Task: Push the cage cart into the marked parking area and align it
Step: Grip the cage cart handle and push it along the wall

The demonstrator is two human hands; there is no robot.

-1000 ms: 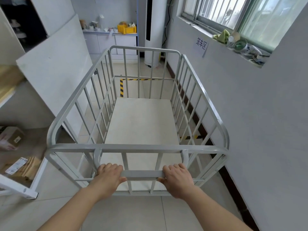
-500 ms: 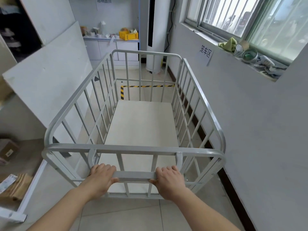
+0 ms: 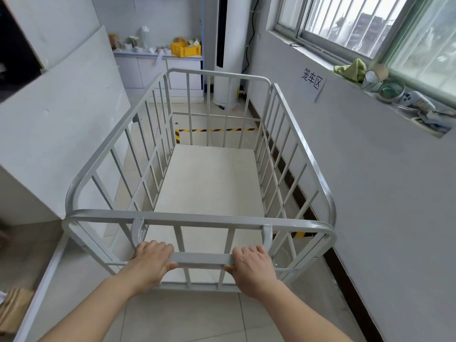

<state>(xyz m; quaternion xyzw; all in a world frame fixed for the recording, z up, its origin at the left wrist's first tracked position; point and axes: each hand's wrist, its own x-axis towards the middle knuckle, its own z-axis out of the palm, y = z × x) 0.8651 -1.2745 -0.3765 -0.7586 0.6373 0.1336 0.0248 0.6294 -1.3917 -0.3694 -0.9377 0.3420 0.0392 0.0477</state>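
The white metal cage cart [image 3: 197, 219] stands in front of me, its barred sides around a pale, bare deck. My left hand [image 3: 151, 261] and my right hand [image 3: 253, 264] both grip the flat handle bar [image 3: 201, 259] at the cart's near end. Yellow-and-black floor tape [image 3: 214, 130] marks the parking area's far edge and left corner, seen through the cart's far bars. A short piece of the tape [image 3: 299, 234] shows by the wall under the near right corner. The cart's right side runs close along the wall.
The right wall [image 3: 370, 181] carries a paper sign [image 3: 312, 81] and a window sill with clutter [image 3: 394, 95]. A tall white unit [image 3: 229, 45] and a counter with a yellow crate [image 3: 185, 49] stand beyond. A leaning white board [image 3: 61, 124] flanks the left. Cardboard [image 3: 12, 309] lies at lower left.
The cart has rolled forward toward the taped area with both hands on the handle. The sign, the board and the far counter have come closer; the boxes on the left have slipped out of view.
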